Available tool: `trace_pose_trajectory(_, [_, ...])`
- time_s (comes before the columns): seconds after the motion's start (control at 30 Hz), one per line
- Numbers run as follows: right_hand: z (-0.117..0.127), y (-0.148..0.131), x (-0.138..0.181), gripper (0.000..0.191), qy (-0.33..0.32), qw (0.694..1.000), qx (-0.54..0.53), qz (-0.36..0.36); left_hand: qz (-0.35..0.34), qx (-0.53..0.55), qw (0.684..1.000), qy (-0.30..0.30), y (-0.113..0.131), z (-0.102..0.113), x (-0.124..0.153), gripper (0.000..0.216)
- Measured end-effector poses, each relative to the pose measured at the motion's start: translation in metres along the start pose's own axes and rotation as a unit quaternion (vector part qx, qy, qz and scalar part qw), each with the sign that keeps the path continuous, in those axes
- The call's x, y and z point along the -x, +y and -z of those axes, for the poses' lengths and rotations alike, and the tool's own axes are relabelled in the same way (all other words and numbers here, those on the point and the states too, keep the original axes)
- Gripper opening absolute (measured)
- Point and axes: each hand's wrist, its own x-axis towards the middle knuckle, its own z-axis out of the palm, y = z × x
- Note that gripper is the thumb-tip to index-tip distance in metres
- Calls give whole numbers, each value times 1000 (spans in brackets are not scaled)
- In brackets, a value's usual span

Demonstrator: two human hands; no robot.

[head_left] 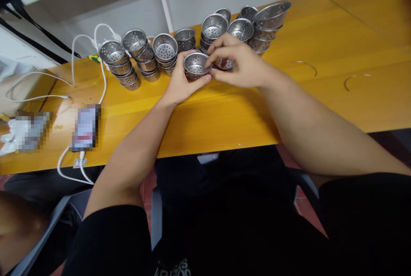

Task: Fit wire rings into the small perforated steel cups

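A round perforated metal cup (195, 64) sits upright in my left hand (180, 79), whose fingers and thumb wrap around its side. My right hand (239, 62) reaches in from the right with curled fingers, and its fingertips press on the right rim of the same cup. Anything small between those fingertips is hidden. Just behind my right hand, another perforated cup (226, 65) shows partly through the gap under its fingers. Close behind my left hand stands a stack of such cups (165, 49).
More stacked cups stand to the left (114, 53) and at the back right (271, 16). Two thin curved wires (356, 76) lie on the yellow table (208, 130). A phone (85, 128) with a white cable lies left, beside a blurred packet (32, 130). A person's arm (19, 229) shows lower left.
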Motion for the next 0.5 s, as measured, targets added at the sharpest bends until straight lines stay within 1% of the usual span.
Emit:
trace_pose_trajectory(0.07, [11,-2,-1,29,5,1000,-3,2,59,2,998,8,18,1,1,116])
trace_pose_trajectory(0.13, [25,-1,0,30,35,999,1,-11,114,16,993,5,33,3,2,110])
trace_pose_trajectory(0.2, [40,1,3,29,70,997,11,-33,138,30,990,2,42,5,3,104])
trace_pose_trajectory(0.27, [54,6,8,24,81,995,28,-47,141,34,989,-5,45,6,3,97])
trace_pose_trajectory(0.33, [66,11,14,20,58,995,48,-59,136,29,990,-14,45,6,4,88])
trace_pose_trajectory(0.4, [74,17,17,21,25,995,68,-75,130,19,991,-24,45,5,5,82])
trace_pose_trajectory(0.5, [77,26,18,25,-3,990,102,-93,128,24,990,-51,46,3,7,85])
